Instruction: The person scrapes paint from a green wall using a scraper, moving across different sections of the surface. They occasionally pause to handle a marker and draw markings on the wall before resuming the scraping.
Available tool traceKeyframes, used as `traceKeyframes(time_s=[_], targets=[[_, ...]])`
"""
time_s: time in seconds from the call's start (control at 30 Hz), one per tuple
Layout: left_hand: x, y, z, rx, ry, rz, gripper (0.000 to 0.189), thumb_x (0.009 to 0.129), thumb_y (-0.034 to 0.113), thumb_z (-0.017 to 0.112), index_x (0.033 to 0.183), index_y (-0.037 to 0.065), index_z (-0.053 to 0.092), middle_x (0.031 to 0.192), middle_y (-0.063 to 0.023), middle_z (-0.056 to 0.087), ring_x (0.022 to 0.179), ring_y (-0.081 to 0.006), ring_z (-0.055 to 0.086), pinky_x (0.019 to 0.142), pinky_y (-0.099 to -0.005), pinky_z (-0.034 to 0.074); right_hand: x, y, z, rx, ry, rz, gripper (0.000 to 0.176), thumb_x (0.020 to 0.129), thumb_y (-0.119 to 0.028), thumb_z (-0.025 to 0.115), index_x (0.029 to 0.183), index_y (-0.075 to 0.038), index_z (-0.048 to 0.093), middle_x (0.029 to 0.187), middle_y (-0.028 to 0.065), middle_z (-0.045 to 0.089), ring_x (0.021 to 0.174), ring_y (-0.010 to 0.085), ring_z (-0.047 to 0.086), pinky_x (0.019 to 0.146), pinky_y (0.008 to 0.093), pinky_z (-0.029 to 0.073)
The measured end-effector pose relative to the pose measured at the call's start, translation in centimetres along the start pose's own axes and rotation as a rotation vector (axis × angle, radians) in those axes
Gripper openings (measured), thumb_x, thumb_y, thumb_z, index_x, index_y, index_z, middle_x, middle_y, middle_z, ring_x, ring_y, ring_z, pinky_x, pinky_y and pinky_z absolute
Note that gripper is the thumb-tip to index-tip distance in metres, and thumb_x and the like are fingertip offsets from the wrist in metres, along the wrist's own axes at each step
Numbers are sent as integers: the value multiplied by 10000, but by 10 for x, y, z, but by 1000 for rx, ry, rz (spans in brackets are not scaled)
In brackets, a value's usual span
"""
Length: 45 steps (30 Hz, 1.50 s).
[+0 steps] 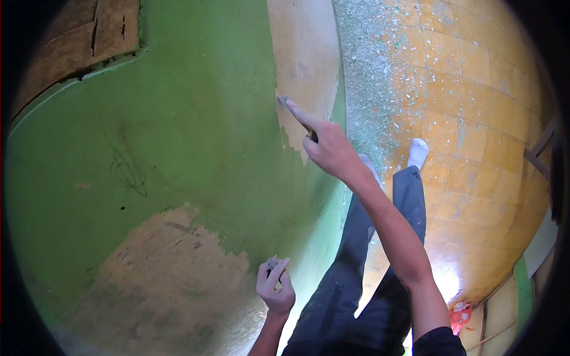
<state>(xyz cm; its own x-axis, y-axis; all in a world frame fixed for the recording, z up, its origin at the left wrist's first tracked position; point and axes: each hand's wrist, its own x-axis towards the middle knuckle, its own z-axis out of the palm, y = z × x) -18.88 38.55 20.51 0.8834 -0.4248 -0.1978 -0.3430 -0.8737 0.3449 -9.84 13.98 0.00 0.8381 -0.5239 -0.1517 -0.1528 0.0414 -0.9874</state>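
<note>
My right hand (326, 145) is wrapped round a slim scraper (282, 99), with the index finger stretched along it. The scraper's tip touches the green painted wall (208, 118) at the edge of a bare tan strip (306, 65). Lower down, my left hand (276, 288) is raised near the wall, its fingers curled round a small grey object (273, 263) that I cannot make out. To its left lies a large bare patch (172, 261) with ragged paint edges.
Paint flakes (368, 77) cover the tiled floor (475, 118) along the wall's base. My feet in white socks (418, 152) stand on the floor. A brown wooden panel (89, 35) is at the upper left, a red bag (460, 315) at the lower right.
</note>
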Motion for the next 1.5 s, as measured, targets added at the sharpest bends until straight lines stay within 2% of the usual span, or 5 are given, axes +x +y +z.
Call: traceKeyframes(time_s=[0.27, 0.47, 0.6, 1.27, 1.5], targets=[[1, -3, -1, -25, -16, -68, 292, 801, -101, 558, 1003, -14, 751, 828, -107, 579, 696, -192, 578, 966, -450, 536, 1, -25, -19, 67, -106, 99, 789, 758, 28, 458, 1517, -188, 441, 908, 313, 646, 734, 429, 633, 783, 474, 508], [1, -8, -3, -24, -50, -42, 290, 792, -118, 569, 996, -15, 748, 819, -112, 583, 690, -197, 585, 950, -477, 551, 25, -27, -25, -24, -113, 138, 793, 755, 27, 469, 1514, -200, 449, 790, 305, 606, 648, 435, 589, 729, 501, 489], [7, -8, 0, -48, -69, -47, 281, 789, -124, 570, 974, -13, 751, 810, -121, 591, 705, -206, 602, 944, -479, 555, 10, -12, -20, -64, -96, 34, 817, 770, 10, 498, 1536, -263, 419, 656, 250, 440, 545, 340, 460, 665, 431, 486], [13, -1, -1, -11, -71, -103, 279, 793, -138, 594, 956, 12, 763, 801, -146, 616, 705, -231, 624, 929, -467, 568, 34, -31, -32, -96, -141, 128, 842, 739, 51, 485, 1525, -247, 440, 771, 293, 586, 551, 334, 528, 688, 403, 505], [16, 1, -5, 11, -108, -100, 283, 791, -136, 599, 964, 11, 767, 822, -161, 625, 714, -244, 640, 921, -449, 569, 65, -43, -49, -88, -173, 149, 860, 736, 77, 467, 1534, -242, 427, 716, 272, 513, 549, 298, 473, 687, 364, 498]])
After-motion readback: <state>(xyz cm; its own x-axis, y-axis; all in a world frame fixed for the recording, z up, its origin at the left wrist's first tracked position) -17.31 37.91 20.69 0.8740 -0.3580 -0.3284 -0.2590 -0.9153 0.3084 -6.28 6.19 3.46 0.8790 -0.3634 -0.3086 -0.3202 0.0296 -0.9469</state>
